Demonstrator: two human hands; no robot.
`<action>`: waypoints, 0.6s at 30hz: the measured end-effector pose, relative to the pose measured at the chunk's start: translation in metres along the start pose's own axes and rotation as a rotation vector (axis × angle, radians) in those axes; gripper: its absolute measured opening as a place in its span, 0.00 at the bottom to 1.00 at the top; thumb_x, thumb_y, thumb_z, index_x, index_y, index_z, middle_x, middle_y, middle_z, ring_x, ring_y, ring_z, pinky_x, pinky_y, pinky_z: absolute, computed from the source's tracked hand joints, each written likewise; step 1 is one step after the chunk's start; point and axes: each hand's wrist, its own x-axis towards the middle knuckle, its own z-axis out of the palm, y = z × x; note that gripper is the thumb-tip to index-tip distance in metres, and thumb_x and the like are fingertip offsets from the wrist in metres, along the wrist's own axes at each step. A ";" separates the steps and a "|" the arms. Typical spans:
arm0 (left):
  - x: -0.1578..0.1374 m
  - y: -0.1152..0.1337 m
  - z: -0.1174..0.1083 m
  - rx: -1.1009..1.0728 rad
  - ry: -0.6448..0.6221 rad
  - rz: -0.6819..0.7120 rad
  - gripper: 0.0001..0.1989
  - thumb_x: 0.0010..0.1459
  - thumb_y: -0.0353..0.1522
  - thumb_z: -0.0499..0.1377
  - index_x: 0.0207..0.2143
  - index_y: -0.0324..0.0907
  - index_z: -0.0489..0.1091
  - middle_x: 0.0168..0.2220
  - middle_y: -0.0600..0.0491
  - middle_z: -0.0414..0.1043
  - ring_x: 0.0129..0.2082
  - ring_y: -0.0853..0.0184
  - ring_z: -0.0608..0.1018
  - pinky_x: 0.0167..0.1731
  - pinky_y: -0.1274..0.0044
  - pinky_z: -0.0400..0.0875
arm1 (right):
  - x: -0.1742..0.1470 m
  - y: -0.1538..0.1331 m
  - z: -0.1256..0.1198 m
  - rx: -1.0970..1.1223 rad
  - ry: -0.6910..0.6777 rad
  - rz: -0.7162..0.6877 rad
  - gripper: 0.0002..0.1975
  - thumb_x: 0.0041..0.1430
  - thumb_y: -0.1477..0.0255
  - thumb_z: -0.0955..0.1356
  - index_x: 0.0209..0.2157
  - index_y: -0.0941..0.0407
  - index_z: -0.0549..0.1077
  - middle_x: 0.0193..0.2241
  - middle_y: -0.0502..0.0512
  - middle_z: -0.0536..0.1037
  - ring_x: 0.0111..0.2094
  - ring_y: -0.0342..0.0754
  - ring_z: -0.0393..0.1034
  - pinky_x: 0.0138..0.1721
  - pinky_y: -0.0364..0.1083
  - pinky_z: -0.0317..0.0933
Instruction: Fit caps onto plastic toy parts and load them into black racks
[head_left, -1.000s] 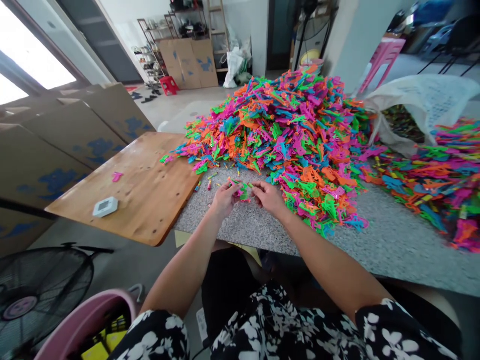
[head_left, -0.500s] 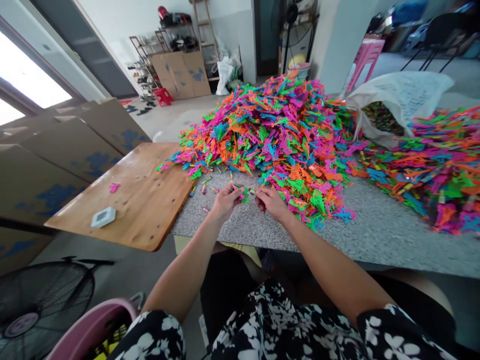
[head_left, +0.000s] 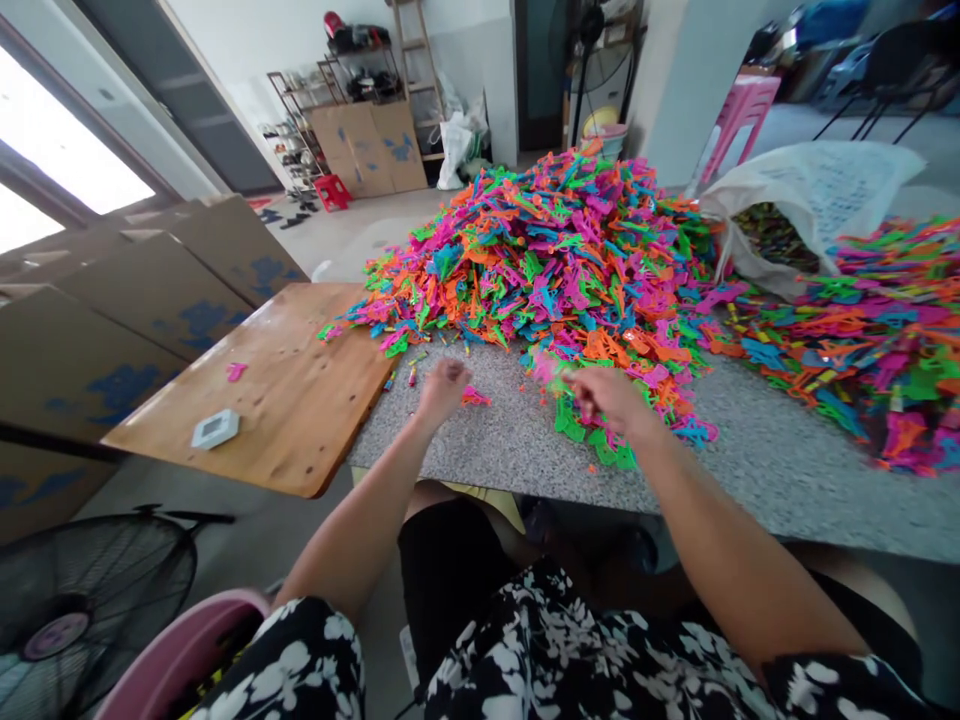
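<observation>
A tall heap of small plastic pieces (head_left: 525, 250) in pink, orange, green and blue covers the speckled grey tabletop (head_left: 480, 450). My left hand (head_left: 444, 388) is over the table with its fingers curled together; what they hold, if anything, is hidden. A pink-and-orange piece (head_left: 475, 396) lies just right of it. At the heap's front edge is my right hand (head_left: 609, 400), its fingers pinched at a motion-smeared pink plastic piece (head_left: 546, 368). Several green pieces (head_left: 570, 420) lie on the tabletop under that hand.
A wooden board (head_left: 300, 370) adjoins on the left, bearing a pink piece (head_left: 236, 371) and a small white device (head_left: 215, 429). A white plastic bag (head_left: 840, 200) lies open beside a second heap (head_left: 900, 340) at right. Cardboard boxes (head_left: 82, 340) and a fan (head_left: 75, 610) stand at left.
My hands, close together before around a green and pink piece, have parted. The right moved right toward the heap; the left drew back slightly. A pink-and-orange piece now shows between them.
</observation>
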 end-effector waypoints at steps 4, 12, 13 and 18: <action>0.042 -0.028 -0.050 0.475 0.168 0.170 0.16 0.56 0.35 0.66 0.48 0.45 0.76 0.55 0.41 0.76 0.63 0.45 0.71 0.65 0.57 0.61 | 0.005 -0.023 -0.023 0.404 0.327 -0.319 0.20 0.63 0.49 0.69 0.40 0.52 0.73 0.34 0.51 0.81 0.22 0.41 0.71 0.19 0.38 0.63; 0.061 -0.063 -0.050 0.626 0.029 0.186 0.23 0.63 0.40 0.59 0.58 0.43 0.73 0.65 0.37 0.68 0.68 0.45 0.65 0.70 0.56 0.54 | 0.002 0.035 0.087 -0.512 -0.124 -0.158 0.10 0.68 0.66 0.67 0.44 0.55 0.79 0.40 0.55 0.83 0.33 0.48 0.78 0.35 0.46 0.72; 0.058 -0.064 -0.043 0.623 0.024 0.202 0.22 0.65 0.40 0.58 0.58 0.42 0.73 0.66 0.36 0.67 0.68 0.45 0.65 0.70 0.56 0.53 | 0.003 0.041 0.102 -0.653 -0.144 -0.192 0.11 0.68 0.68 0.68 0.47 0.55 0.79 0.43 0.56 0.83 0.40 0.49 0.79 0.43 0.47 0.72; 0.032 -0.064 -0.005 0.577 -0.062 0.301 0.20 0.68 0.37 0.54 0.57 0.41 0.74 0.66 0.35 0.65 0.67 0.46 0.66 0.69 0.55 0.54 | 0.012 0.050 0.147 -1.123 -0.214 -0.342 0.18 0.72 0.66 0.66 0.60 0.54 0.73 0.58 0.62 0.75 0.55 0.55 0.75 0.56 0.51 0.66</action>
